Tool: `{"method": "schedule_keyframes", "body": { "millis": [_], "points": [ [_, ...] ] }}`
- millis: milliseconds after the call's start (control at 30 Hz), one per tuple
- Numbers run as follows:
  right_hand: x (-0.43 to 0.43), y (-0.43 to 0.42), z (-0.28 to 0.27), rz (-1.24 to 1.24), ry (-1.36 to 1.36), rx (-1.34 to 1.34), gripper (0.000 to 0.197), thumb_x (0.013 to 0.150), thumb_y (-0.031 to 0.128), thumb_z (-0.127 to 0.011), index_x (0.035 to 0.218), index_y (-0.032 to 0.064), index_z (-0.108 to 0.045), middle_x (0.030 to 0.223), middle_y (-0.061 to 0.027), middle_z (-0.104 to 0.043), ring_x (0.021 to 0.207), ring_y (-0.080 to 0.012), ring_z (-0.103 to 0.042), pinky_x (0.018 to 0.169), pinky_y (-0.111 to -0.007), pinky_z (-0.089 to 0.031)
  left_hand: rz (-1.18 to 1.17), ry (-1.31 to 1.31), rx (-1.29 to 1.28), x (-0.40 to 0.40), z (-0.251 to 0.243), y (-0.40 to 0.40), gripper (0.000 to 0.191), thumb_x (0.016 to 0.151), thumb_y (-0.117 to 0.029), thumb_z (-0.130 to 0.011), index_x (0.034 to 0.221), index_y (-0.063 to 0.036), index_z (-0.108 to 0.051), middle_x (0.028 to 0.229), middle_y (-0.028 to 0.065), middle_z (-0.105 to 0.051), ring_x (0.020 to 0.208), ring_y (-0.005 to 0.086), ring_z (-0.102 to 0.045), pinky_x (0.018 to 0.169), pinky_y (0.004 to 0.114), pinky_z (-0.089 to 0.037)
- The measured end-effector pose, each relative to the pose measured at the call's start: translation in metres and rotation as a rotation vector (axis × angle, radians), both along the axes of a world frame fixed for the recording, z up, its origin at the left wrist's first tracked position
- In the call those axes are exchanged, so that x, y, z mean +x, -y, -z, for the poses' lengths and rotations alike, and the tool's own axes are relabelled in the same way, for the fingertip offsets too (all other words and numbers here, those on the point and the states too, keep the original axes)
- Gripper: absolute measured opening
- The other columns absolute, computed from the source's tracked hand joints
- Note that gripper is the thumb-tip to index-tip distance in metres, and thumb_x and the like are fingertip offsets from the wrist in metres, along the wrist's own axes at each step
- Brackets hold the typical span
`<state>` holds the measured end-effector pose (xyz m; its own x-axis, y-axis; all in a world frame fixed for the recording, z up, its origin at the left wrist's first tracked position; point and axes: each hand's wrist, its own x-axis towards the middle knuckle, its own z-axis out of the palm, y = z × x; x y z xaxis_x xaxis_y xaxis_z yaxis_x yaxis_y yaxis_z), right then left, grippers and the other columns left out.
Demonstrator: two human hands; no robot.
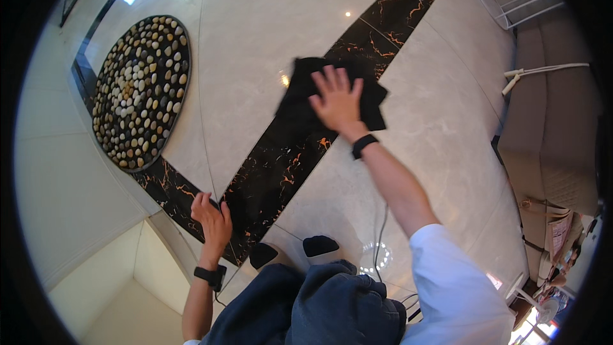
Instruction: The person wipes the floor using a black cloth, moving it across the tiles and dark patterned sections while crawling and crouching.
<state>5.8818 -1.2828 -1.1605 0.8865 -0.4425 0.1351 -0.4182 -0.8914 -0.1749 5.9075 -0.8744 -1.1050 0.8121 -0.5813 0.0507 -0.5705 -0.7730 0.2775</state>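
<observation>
My right hand [336, 100] lies flat with spread fingers on a black cloth [301, 81]. Under the cloth runs a glossy black marble floor strip [282, 167] with orange and white veins, between pale tiles. The cloth's edges look slightly blurred, and its right side overlaps the pale floor. My left hand [213, 220], its fingers loosely bent and nothing in them, is at the lower left near the corner where two dark strips meet. Whether it touches the floor I cannot tell. Both wrists wear black bands.
A rounded pebble mat [141, 91] lies at the left beside a white wall panel [72, 187]. A brown padded sofa [546, 105] stands at the right, near a white metal rack [517, 0]. Below me are my shoes [321, 247] and a thin cable [381, 239].
</observation>
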Motion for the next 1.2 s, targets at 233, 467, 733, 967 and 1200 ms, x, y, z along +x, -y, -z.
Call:
{"method": "schedule_keyframes", "body": {
  "millis": [233,467,733,967,1200],
  "points": [
    [-0.208,0.096,0.008,0.642,-0.184,-0.154,0.056,0.092,0.040,-0.046,0.145,0.0261,-0.030,0.152,-0.0054,-0.025,0.139,-0.0277,-0.023,0.103,-0.063,-0.018,0.134,0.028,0.050,0.072,0.012,0.070,0.049,0.082,-0.012,-0.060,0.124,0.0004,-0.039,0.128,0.0222,-0.037,0.119,0.0381,-0.034,0.096,0.049,-0.026],
    [-0.395,0.009,0.029,1.346,-0.281,-0.069,0.053,0.097,0.048,-0.030,0.147,0.0305,-0.023,0.154,-0.0006,-0.021,0.140,-0.0265,-0.020,0.103,-0.064,-0.019,0.201,0.064,0.020,0.151,0.049,0.137,0.046,0.088,-0.018,-0.055,0.127,-0.0011,-0.038,0.132,0.0214,-0.035,0.121,0.0381,-0.033,0.097,0.051,-0.024],
    [-0.419,-0.108,0.035,2.004,-0.285,0.216,0.059,0.094,0.058,-0.022,0.149,0.0367,-0.012,0.157,0.0033,-0.008,0.144,-0.0260,-0.012,0.104,-0.068,-0.010,0.230,0.099,0.053,0.182,0.079,0.160,0.052,0.093,-0.030,-0.047,0.134,-0.0015,-0.033,0.141,0.0190,-0.030,0.131,0.0358,-0.024,0.101,0.056,-0.017],
    [-0.394,-0.082,0.088,2.081,-0.471,-0.187,0.066,0.092,0.062,-0.020,0.149,0.0309,-0.013,0.157,-0.0030,-0.010,0.144,-0.0313,-0.009,0.106,-0.066,-0.006,0.316,0.048,0.258,0.182,0.095,0.156,0.066,0.093,-0.036,-0.045,0.144,-0.0005,-0.021,0.144,0.0230,-0.024,0.133,0.0395,-0.017,0.101,0.056,-0.016],
    [-0.180,0.110,0.021,1.488,-0.282,-0.124,0.060,0.092,0.047,-0.037,0.144,0.0155,-0.031,0.150,-0.0148,-0.025,0.134,-0.0399,-0.024,0.095,-0.068,-0.023,0.309,0.013,0.364,0.183,0.072,0.158,0.066,0.094,-0.036,-0.039,0.145,0.0006,-0.019,0.144,0.0276,-0.018,0.132,0.0438,-0.012,0.098,0.060,-0.014]
  ]
}}
